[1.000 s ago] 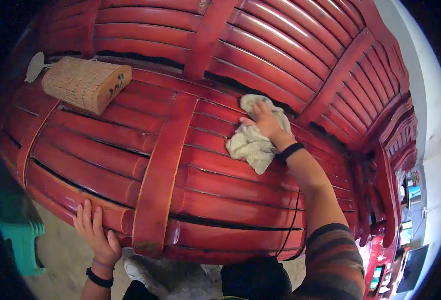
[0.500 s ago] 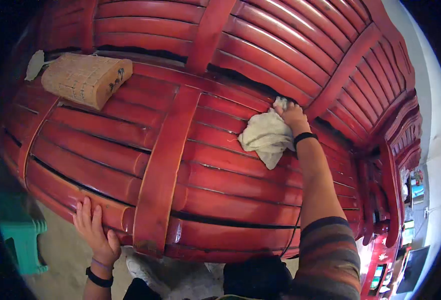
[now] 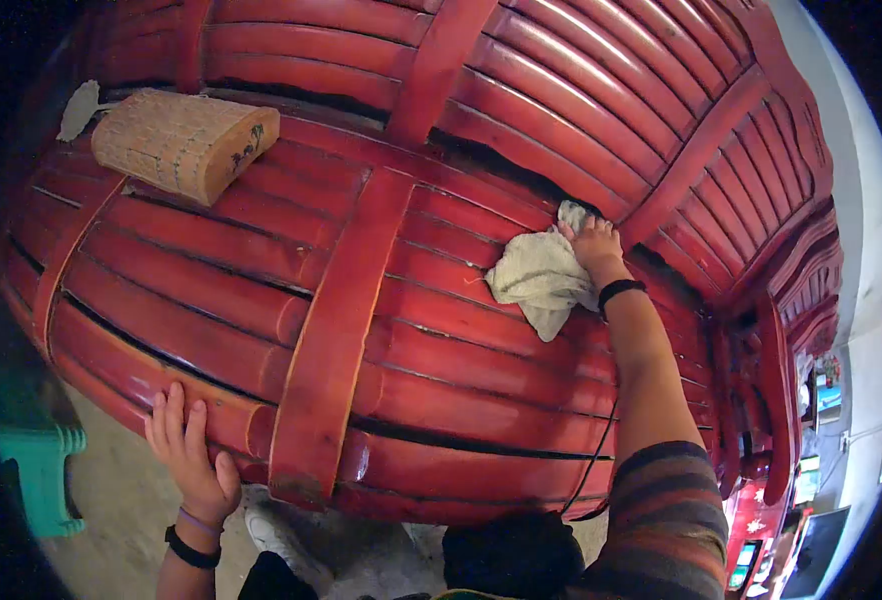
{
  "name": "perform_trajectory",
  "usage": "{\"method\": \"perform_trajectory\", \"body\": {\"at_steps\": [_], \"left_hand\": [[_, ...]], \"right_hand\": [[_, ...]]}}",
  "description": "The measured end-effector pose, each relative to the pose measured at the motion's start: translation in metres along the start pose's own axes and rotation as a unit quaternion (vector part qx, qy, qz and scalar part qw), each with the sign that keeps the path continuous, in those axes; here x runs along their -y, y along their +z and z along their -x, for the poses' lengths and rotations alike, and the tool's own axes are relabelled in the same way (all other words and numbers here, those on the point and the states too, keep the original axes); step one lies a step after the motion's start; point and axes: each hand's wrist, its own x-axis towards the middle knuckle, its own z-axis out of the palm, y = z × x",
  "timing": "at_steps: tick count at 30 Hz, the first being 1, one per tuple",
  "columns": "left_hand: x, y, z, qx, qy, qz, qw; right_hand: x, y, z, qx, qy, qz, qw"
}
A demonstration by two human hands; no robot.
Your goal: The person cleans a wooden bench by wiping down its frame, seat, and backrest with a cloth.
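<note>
A red slatted wooden bench fills most of the head view. Toward the back of its seat, close to the backrest, my right hand grips a pale grey cloth. Most of the cloth spreads to the left of that hand, and a small end pokes up beyond the fingers. My left hand lies with its fingers stretched over the rounded front edge of the seat, touching the wood and holding nothing.
A woven bamboo pillow sits on the left of the seat, with a pale fan-shaped object beside it. A green plastic stool stands on the floor at left. The bench's armrest rises at right.
The view has shifted slightly. My right hand remains on the cloth near the backrest, with its fingers a little differently placed. My left hand stays on the front edge.
</note>
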Motion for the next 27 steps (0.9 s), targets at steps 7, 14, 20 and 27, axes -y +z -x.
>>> {"method": "perform_trajectory", "body": {"at_steps": [7, 14, 20, 27], "left_hand": [[-0.001, -0.002, -0.002, 0.005, -0.002, -0.003, 1.000], [0.000, -0.004, -0.002, 0.016, -0.004, 0.000, 1.000], [-0.005, -0.005, -0.004, 0.001, -0.010, 0.006, 1.000], [-0.009, -0.005, -0.005, -0.024, -0.031, 0.032, 0.999]], "right_hand": [[-0.004, 0.001, -0.001, -0.060, -0.022, 0.040, 0.997], [0.005, -0.017, 0.020, -0.010, 0.047, 0.012, 0.999], [0.002, 0.000, 0.016, -0.008, 0.029, -0.070, 0.997], [0.083, -0.047, 0.039, -0.027, -0.068, -0.128, 0.989]]}}
